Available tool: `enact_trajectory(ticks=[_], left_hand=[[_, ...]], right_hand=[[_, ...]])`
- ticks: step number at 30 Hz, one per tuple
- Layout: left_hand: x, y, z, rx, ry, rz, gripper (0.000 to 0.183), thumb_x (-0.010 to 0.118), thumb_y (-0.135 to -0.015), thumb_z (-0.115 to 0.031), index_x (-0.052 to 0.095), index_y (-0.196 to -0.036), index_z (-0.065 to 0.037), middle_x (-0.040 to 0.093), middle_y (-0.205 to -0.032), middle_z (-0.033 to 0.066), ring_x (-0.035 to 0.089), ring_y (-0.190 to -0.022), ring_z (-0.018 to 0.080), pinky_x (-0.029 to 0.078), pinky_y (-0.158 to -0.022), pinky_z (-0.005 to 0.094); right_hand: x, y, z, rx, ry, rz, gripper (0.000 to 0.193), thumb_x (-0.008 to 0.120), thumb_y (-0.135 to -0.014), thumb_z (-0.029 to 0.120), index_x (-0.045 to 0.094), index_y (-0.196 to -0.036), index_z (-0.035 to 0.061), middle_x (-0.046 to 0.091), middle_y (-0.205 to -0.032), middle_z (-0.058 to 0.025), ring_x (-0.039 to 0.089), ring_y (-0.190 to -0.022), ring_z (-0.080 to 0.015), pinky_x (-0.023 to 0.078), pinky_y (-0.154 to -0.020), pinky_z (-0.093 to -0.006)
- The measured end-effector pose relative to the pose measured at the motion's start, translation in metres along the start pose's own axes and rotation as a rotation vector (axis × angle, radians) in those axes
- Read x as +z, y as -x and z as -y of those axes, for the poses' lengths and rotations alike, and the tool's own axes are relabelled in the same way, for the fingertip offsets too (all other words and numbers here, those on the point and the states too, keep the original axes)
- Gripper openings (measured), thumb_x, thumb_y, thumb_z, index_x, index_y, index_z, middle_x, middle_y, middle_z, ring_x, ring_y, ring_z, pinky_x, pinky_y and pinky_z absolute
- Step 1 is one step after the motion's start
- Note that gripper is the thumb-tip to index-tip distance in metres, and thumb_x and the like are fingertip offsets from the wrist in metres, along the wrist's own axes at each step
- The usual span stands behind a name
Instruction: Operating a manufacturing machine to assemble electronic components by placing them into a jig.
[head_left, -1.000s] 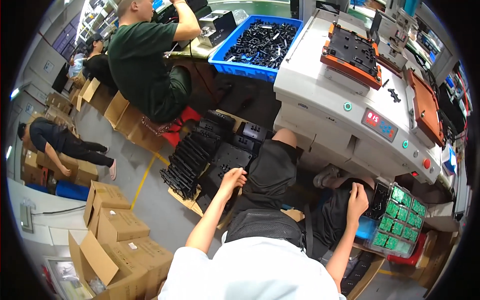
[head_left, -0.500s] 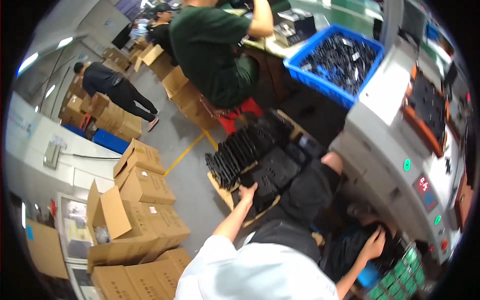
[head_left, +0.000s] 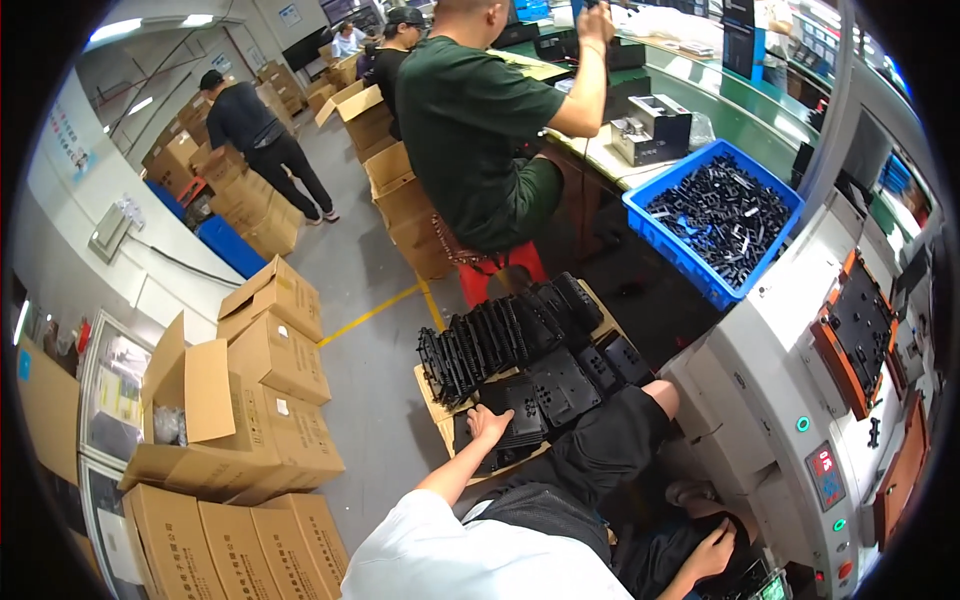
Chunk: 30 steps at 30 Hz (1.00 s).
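Observation:
My left hand [head_left: 488,425] is at the near left of a low pallet, its fingers bent over the edge of a black plastic panel [head_left: 520,400] on a stack. Its thumb points right across the panel, and the fingertips are partly hidden. Beyond it stands a row of black ribbed panels [head_left: 470,345], set on edge. More black panels lie flat to the right [head_left: 562,385], near my knee. My right hand [head_left: 712,552] is low beside my dark shorts, fingers curled together. Whatever it holds, if anything, cannot be made out against the dark cloth.
To the right stands a grey machine [head_left: 740,400] with lit buttons and an orange-edged fixture [head_left: 850,335] on top. A blue crate [head_left: 715,290] of small black parts sits beyond. A person in dark green [head_left: 480,150] sits ahead. Cardboard boxes [head_left: 280,440] line the left.
The view has tilted up and shifted, showing more of the bench ahead. My left hand stays at the panel stack. My right hand stays low by my leg, now nearer the lower edge.

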<state>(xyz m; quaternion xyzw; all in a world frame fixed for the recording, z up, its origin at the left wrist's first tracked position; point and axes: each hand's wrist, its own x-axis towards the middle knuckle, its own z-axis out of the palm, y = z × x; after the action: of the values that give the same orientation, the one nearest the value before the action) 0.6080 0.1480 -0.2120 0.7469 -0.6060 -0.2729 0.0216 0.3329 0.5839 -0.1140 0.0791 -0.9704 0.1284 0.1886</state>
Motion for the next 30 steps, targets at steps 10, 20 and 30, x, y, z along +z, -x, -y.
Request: enact_trajectory(ticks=[10,20,30], left_hand=[[-0.076,-0.050,0.011,-0.144,1.218,0.662,0.035,0.076,-0.079,-0.027,0.064,-0.110,-0.016,0.064,-0.109,-0.0019,0.058,-0.099,0.0157,0.045,-0.076,0.0350],[-0.094,0.204,-0.185,1.485,0.527,1.012,0.022,0.052,-0.082,0.005,0.054,-0.104,0.000,0.062,-0.107,0.0200,0.058,-0.098,0.0303,0.045,-0.089,0.0376],[-0.030,0.330,-0.177,1.278,0.208,1.579,0.063,0.049,-0.090,-0.003,0.021,-0.145,0.001,0.023,-0.152,0.0169,0.025,-0.140,0.0320,0.020,-0.113,0.0433]], right_hand=[[-0.054,-0.010,0.065,0.199,-0.540,0.070,0.020,0.062,-0.089,0.023,0.070,-0.093,0.0056,0.069,-0.088,-0.0120,0.066,-0.083,-0.0282,0.051,-0.073,-0.0359],[-0.138,0.052,0.099,0.617,-2.055,0.902,0.070,0.023,-0.096,0.062,0.037,-0.138,0.0079,0.064,-0.094,-0.0188,0.067,-0.080,-0.0227,0.055,-0.068,-0.0313],[-0.143,0.088,0.020,0.583,-1.609,-0.001,0.060,0.057,-0.089,0.012,0.029,-0.142,0.0083,0.033,-0.141,-0.0071,0.030,-0.134,-0.0176,0.027,-0.109,-0.0313]])
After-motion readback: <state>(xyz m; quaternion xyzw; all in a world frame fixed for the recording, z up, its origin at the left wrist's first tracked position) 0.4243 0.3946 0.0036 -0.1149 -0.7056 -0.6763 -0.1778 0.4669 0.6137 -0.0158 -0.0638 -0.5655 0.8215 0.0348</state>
